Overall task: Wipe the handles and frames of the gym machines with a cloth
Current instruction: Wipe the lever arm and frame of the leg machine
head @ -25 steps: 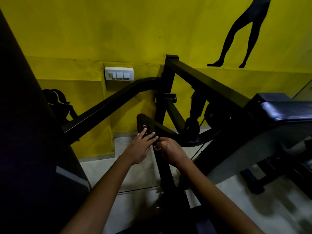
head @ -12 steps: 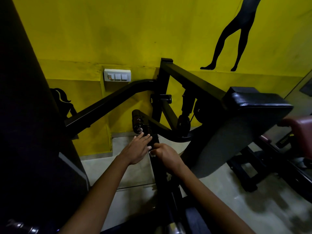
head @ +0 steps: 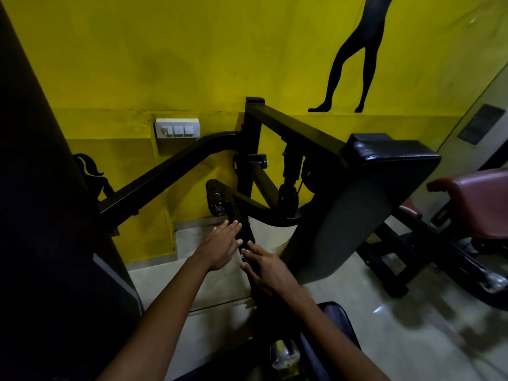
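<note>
The black bar (head: 242, 229) of the gym machine is sitting at the centre of your view, its long axis running from near your body away and slightly leftward toward the yellow wall (head: 192, 50), ending in a short black roller (head: 217, 200) set crosswise at its far end. Your left hand (head: 220, 248) is lying against the left side of that bar with fingers straight and close together, the fingertips (head: 235, 225) touching the metal. Your right hand (head: 265, 268) is resting lower on the same bar, fingers extended and only loosely bent, the tips pointing up along it; the two hands are nearly meeting. A cloth is not something you can make out in either hand in this dim light.

Beyond the bar, the upright post (head: 251, 149) of the frame is standing close to the wall, with a sloping black beam (head: 165, 177) reaching left from it. To the right, a black padded rest (head: 384, 152) is tilting over the pale floor (head: 412, 325), and a maroon seat (head: 475, 199) is sitting farther right. A white switch panel (head: 177, 128) is mounted on the wall.
</note>
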The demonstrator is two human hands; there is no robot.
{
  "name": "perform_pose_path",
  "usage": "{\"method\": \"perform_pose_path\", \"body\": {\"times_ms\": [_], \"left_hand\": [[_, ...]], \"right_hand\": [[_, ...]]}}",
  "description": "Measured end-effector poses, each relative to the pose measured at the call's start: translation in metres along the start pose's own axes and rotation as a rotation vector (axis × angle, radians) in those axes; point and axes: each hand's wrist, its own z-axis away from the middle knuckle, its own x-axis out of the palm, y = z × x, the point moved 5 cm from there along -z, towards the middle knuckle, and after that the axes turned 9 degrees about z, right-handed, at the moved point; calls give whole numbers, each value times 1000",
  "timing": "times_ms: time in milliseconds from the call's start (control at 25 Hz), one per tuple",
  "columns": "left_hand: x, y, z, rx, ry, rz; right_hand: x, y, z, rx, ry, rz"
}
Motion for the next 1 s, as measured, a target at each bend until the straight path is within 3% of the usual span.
{"method": "perform_pose_path", "body": {"times_ms": [80,240,600,1000], "left_hand": [[0,-1,-1,-1,-9,12],[4,-2,2,-1,-3,60],[18,26,44,-45,37,108],[23,54,68,-71,29,22]], "right_hand": [[5,-2,1,38,-45,3],[3,-7,12,54,32,3],[-6,-22,58,-61,155,77],[-9,-27,108,-88,102,210]]}}
